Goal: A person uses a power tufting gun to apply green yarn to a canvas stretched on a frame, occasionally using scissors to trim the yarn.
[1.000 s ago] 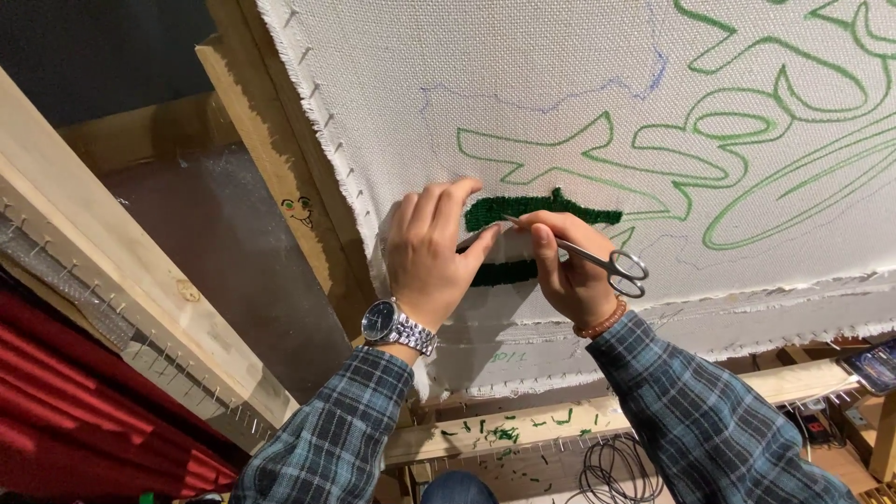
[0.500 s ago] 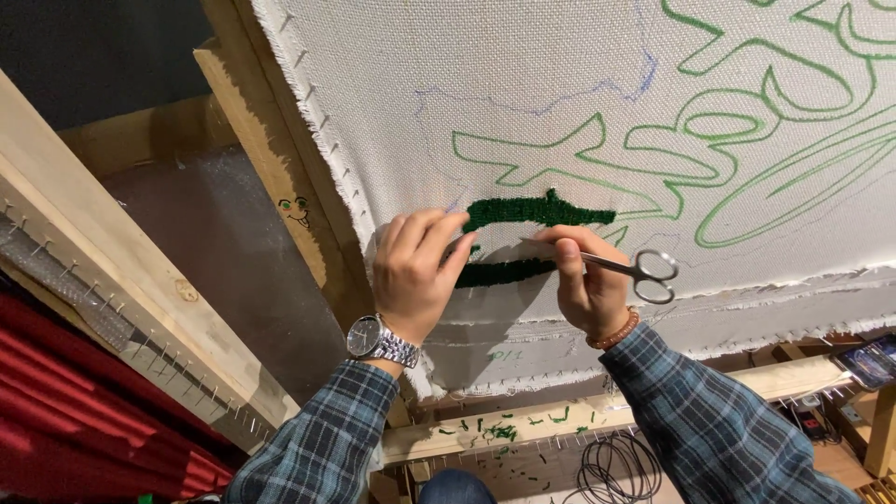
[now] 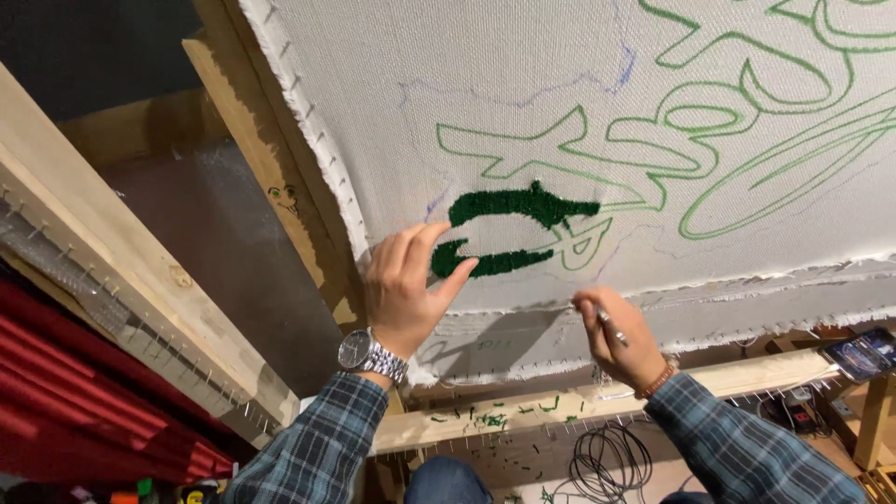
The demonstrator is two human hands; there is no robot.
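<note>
Up close, left hand splayed on cloth, right hand gripping scissors

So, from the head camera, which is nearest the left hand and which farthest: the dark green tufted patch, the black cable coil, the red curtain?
1. Dark green tufted patch, at the left hand's fingertips, on the cloth.
2. Red curtain, off to the left, lower.
3. Black cable coil, down right, below the frame.

wood frame left, tacks along edge | red sheet near left | yarn scraps on near beam | black cable coil near
</note>
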